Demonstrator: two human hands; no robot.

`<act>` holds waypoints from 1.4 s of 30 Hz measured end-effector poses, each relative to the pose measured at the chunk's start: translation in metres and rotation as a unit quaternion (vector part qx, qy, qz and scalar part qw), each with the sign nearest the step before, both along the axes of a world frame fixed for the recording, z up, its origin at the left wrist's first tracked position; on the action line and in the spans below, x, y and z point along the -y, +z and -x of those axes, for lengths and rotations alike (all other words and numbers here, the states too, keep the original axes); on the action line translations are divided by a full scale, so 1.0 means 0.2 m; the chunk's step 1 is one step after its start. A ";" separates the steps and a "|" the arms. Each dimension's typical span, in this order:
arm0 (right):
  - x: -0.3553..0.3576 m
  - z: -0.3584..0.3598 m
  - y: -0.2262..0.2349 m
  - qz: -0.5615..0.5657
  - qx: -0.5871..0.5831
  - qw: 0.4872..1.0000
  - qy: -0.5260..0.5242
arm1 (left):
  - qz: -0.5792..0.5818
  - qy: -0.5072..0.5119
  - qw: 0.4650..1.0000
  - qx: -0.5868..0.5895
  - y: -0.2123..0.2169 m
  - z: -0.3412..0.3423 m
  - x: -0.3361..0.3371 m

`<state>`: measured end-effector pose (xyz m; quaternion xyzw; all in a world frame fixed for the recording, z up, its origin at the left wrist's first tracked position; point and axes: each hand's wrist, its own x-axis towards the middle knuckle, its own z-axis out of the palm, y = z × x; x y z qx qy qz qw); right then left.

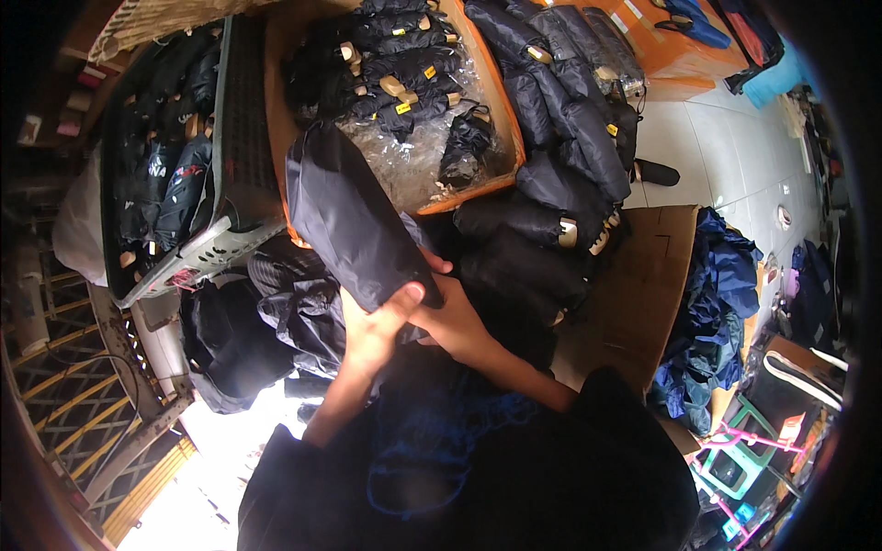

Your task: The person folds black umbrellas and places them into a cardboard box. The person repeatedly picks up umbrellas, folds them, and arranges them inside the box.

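Note:
A long dark folded umbrella in a black fabric sleeve [344, 216] slants up and to the left in front of me. My left hand [377, 323] grips its lower end, thumb laid across the cloth. My right hand [452, 317] holds the same lower end from the right, fingers partly hidden behind the sleeve. Both hands touch each other at the umbrella's base.
An orange box [508, 115] holds several black folded umbrellas with wooden handles on clear plastic. More umbrellas are piled to its right [560, 138] and in a grey crate [216, 243] at left. Blue fabric [721, 303] lies beside a cardboard sheet [643, 285]. Black cloth covers [276, 321] lie below left.

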<state>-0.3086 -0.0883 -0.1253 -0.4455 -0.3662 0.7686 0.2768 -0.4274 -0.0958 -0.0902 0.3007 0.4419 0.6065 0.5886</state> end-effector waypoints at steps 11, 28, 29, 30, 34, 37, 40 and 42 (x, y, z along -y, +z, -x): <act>-0.06 -0.05 0.15 -0.146 -0.046 0.988 -0.014 | -0.115 0.007 0.991 -0.061 -0.01 -0.07 0.02; -0.09 -0.09 0.22 -0.174 -0.006 0.985 -0.003 | -0.113 0.066 0.986 0.103 0.09 0.02 -0.07; -0.08 -0.08 0.21 -0.220 0.027 0.975 0.001 | -0.094 0.099 0.984 0.116 0.11 0.00 -0.08; -0.07 -0.07 0.20 -0.229 0.017 0.973 -0.019 | -0.079 0.086 0.990 0.075 0.11 0.01 -0.07; -0.03 -0.03 0.17 -0.237 -0.041 0.966 -0.094 | -0.071 0.102 0.991 0.051 0.12 -0.07 -0.06; -0.02 -0.02 0.21 -0.183 -0.104 0.971 -0.114 | -0.092 0.054 0.992 0.061 0.13 -0.09 -0.06; -0.04 -0.03 0.24 -0.174 -0.074 0.978 -0.089 | -0.077 0.027 0.995 0.060 0.11 -0.08 -0.05; -0.05 -0.07 0.26 -0.185 0.003 0.982 -0.044 | -0.094 0.035 0.994 0.033 0.09 -0.09 -0.05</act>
